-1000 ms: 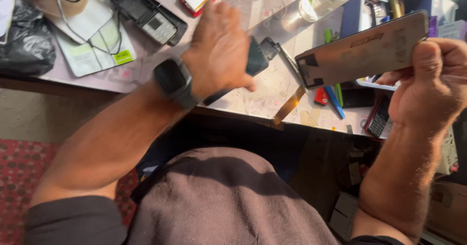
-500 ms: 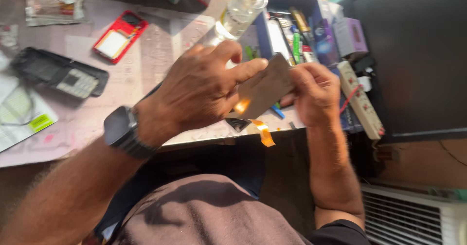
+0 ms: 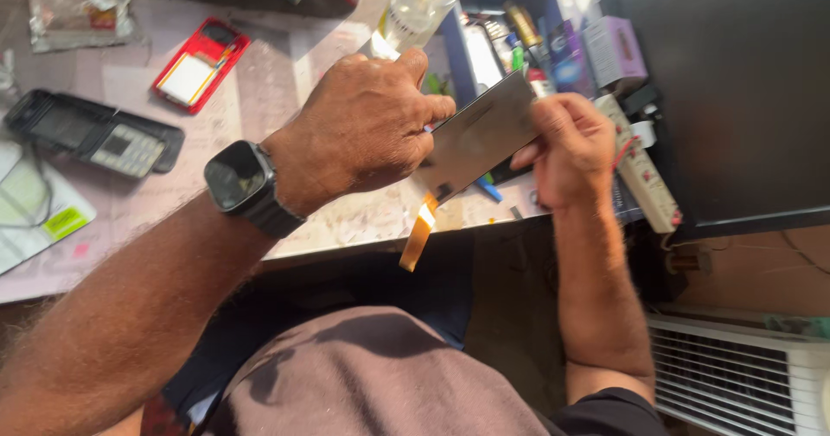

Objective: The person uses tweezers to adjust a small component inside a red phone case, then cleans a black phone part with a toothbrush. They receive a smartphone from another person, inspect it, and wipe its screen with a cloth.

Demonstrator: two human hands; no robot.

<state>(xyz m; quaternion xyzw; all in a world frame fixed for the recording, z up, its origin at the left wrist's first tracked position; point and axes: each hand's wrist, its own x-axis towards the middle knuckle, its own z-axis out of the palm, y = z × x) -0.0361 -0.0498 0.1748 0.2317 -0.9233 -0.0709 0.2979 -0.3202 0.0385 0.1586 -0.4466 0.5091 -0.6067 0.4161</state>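
Closest to me is the person's lap in brownish cloth, and above it the two bare forearms reaching toward the worktable (image 3: 259, 81). The left hand (image 3: 367, 120), with a dark smartwatch (image 3: 242, 185) strapped on its wrist, is curled over the near end of a thin grey display panel (image 3: 480, 133), fingers closed against its edge. The right hand (image 3: 571, 146) pinches the panel's other end between thumb and fingers — so both hands have hold of it and neither is open. The panel is held up in the air above the table's front edge, tilted, its far corner higher than the near one. An orange ribbon cable (image 3: 418, 233) hangs from its lower corner, dangling down past the table edge.

Further back on the table, to the left, a black keypad phone (image 3: 95, 137) lies flat, and beyond it a red-framed phone part (image 3: 199, 64) with a pale middle. A clear plastic bottle (image 3: 415, 8) stands just behind the left hand. To its right a blue tray (image 3: 467, 64) is packed with small tools and bits, too cluttered to tell apart. At the right edge a white power strip (image 3: 644, 172) leans beside a large dark screen (image 3: 735, 90) — and low on the right sits a white slatted appliance (image 3: 735, 375).
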